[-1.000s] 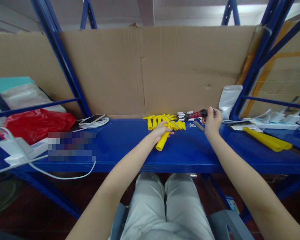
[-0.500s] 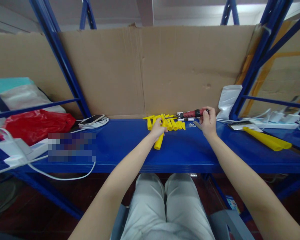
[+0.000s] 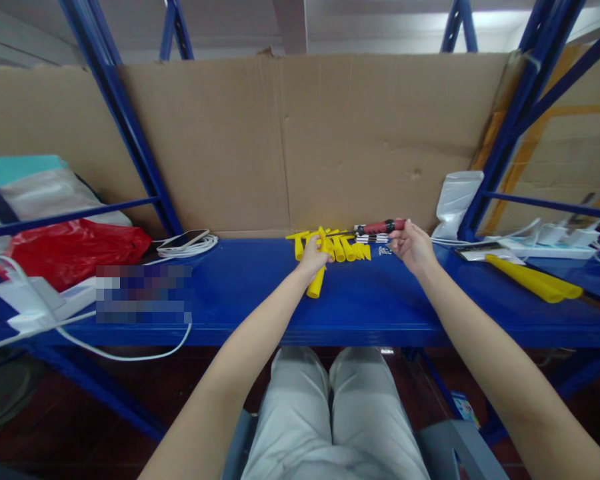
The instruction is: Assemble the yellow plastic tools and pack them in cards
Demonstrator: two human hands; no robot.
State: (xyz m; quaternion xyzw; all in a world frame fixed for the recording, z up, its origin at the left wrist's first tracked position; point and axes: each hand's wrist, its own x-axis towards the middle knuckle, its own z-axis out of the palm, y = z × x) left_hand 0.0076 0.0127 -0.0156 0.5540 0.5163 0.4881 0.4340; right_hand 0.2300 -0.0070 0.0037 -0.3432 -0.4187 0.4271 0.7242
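My left hand (image 3: 312,258) is closed around a yellow plastic tube-shaped handle (image 3: 316,283), whose round end points toward me. In my right hand (image 3: 414,247) is the red and black handle of a screwdriver (image 3: 379,227), gripped at its rear end. Its thin shaft runs left, and the tip meets the upper part of the yellow piece by my left fingers; the exact contact is too small to make out. Behind and beside my left hand lie several more yellow pieces (image 3: 347,249). Small metal screws (image 3: 384,251) rest on the blue shelf near my right fingers.
Cardboard (image 3: 370,133) walls the back of the blue shelf (image 3: 240,287). On the left are a phone (image 3: 187,239) on coiled white cable and a red plastic bag (image 3: 80,250). Rightward lie yellow cone-like pieces (image 3: 535,279), a white pouch (image 3: 457,203) and a power strip (image 3: 555,248).
My right hand has shifted slightly left and its fingers have changed position on the screwdriver handle. The screwdriver has moved a little left. My left hand stays nearly still on the yellow handle.
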